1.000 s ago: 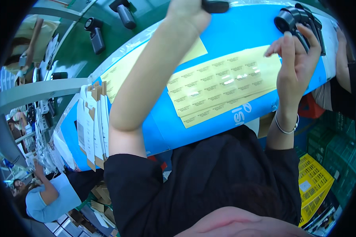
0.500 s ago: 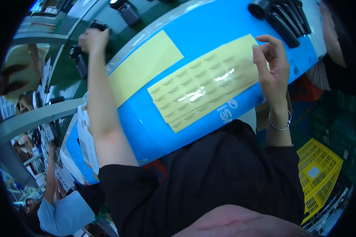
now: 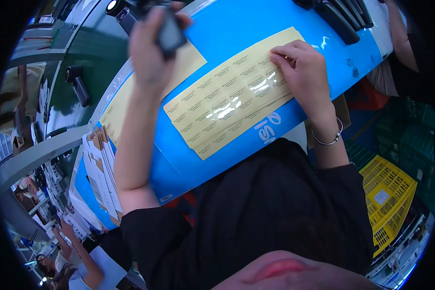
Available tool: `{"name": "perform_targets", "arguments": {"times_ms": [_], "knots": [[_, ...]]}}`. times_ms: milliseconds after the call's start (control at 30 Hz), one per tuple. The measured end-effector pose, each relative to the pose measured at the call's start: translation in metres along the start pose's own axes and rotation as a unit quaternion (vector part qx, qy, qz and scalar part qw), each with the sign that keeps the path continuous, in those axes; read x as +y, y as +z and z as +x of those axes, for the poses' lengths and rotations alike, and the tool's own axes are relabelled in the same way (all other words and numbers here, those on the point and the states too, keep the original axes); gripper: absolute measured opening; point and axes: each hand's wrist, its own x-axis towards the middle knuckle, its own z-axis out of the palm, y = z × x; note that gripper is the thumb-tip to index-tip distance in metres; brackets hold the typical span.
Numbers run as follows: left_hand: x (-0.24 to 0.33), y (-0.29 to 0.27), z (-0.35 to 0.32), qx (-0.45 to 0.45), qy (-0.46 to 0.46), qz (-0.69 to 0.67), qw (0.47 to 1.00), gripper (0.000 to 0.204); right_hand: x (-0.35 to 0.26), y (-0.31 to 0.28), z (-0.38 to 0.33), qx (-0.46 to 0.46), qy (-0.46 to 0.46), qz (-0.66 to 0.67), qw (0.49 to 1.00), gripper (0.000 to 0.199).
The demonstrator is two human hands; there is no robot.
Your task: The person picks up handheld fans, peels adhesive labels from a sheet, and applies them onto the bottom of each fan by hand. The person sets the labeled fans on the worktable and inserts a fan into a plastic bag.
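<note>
Raised over the far left part of the blue work surface (image 3: 256,14), my left hand (image 3: 150,53) is closed around a dark handheld fan (image 3: 171,35); both are smeared by motion, and the fan's upper end is cut off by the frame's edge. My right hand (image 3: 307,72) rests on the right end of a yellow sheet of clear printed labels (image 3: 212,99). Its thumb and fingertips are pinched together at a label's edge; whether one is lifted is hidden. A plain yellow sheet (image 3: 192,59) lies behind, partly under my left forearm.
More handheld fans lie on the green belt (image 3: 80,84) and at the far right (image 3: 340,24). Flat white cartons (image 3: 101,169) stand at the left by a grey rail (image 3: 48,147). A yellow crate (image 3: 389,193) sits at lower right. Other people work on both sides.
My left hand has come from the green belt toward the blue surface, bringing a fan. My right hand's fingers, apart before, have closed at the label sheet. The whole view has shifted slightly.
</note>
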Motion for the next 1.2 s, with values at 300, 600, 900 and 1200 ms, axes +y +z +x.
{"name": "perform_targets", "arguments": {"times_ms": [300,600,900,1200], "knots": [[-0.072,0.059,-0.040,-0.026,-0.074,0.035,0.996,0.028,-0.015,0.016,-0.002,0.022,-0.018,-0.099,0.995,0.003],[-0.073,0.060,-0.042,-0.020,-0.077,0.037,0.996,0.028,-0.017,0.020,-0.007,0.061,-0.012,-0.071,0.996,0.004],[-0.077,0.055,-0.035,-0.016,-0.067,0.037,0.997,0.030,-0.019,0.024,-0.002,0.019,-0.032,-0.134,0.990,0.009],[-0.078,0.049,-0.036,0.009,-0.082,0.031,0.996,0.031,-0.009,0.006,0.002,-0.029,-0.034,-0.056,0.997,0.005]]}}
